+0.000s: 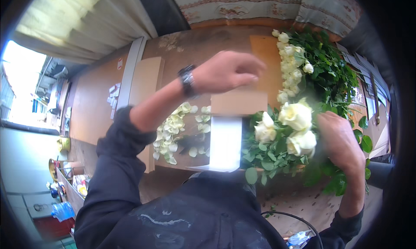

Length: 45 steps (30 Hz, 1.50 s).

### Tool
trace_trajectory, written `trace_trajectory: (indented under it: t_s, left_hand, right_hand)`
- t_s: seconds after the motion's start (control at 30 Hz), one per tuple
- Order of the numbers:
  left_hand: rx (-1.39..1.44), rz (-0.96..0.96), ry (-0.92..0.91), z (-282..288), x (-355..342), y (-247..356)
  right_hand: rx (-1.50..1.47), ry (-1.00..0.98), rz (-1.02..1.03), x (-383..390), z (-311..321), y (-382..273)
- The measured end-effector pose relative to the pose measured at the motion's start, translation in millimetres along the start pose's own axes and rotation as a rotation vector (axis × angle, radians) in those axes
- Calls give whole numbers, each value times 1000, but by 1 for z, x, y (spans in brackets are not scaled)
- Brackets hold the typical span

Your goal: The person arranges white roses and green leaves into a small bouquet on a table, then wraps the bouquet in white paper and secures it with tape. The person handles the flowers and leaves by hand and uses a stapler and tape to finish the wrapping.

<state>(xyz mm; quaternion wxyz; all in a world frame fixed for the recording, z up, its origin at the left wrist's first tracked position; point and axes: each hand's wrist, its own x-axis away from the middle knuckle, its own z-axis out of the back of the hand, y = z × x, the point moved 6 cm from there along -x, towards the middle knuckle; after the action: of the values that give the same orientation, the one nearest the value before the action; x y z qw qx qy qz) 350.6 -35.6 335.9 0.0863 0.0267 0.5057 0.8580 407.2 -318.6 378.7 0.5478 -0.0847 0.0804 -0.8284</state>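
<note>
My left hand (229, 71), with a dark watch at its wrist, hangs over the middle of the table. Its fingers are loosely bent, the thumb stands apart, and nothing shows in it. Under it lie a cardboard piece (239, 103) and a white sheet (225, 142). My right hand (342, 138), blurred, is curled beside several cream roses (297, 125) and green leaves; what its fingers hold is hidden. Leafy stems (336, 179) hang below that hand. More cream roses (291, 67) lie in a row farther back, their leafy stems (323, 62) pointing right.
Loose pale petals (173, 129) lie on the table left of the white sheet. A cardboard panel (147, 77) and a pale strip (132, 60) stand farther left. Curtains (242, 6) hang behind the table. Cut cardboard (381, 127) is at the right. A dark cable (299, 218) runs below.
</note>
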Motion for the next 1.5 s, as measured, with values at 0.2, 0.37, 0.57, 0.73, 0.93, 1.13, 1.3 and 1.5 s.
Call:
trace_trajectory:
  t_s: [0.2,0.37,0.57,0.73,0.93,1.13,1.3,1.5]
  left_hand:
    - [356,311,237,-26,175,-67]
    - [635,529,483,-124,249,-127]
    - [540,508,443,-179,270,-128]
    - [620,446,281,-172,247,-135]
    - [480,383,173,-164,213,-138]
    - [375,404,31,-179,184,-136]
    - [81,380,191,-180,166,-135]
    - [237,325,287,-181,157,-146]
  right_hand:
    - [214,-16,78,-50,-90,-61]
    - [100,36,-34,-59,-183,-96]
    - [-34,108,-25,-23,-214,-124]
    - [-99,241,14,-18,-205,-124]
    - [-376,261,-81,-28,-202,-103]
    - [-171,91,-189,-37,-217,-79]
    - [-280,138,-179,-42,-236,-64]
    - [-359,307,-88,-20,-205,-71]
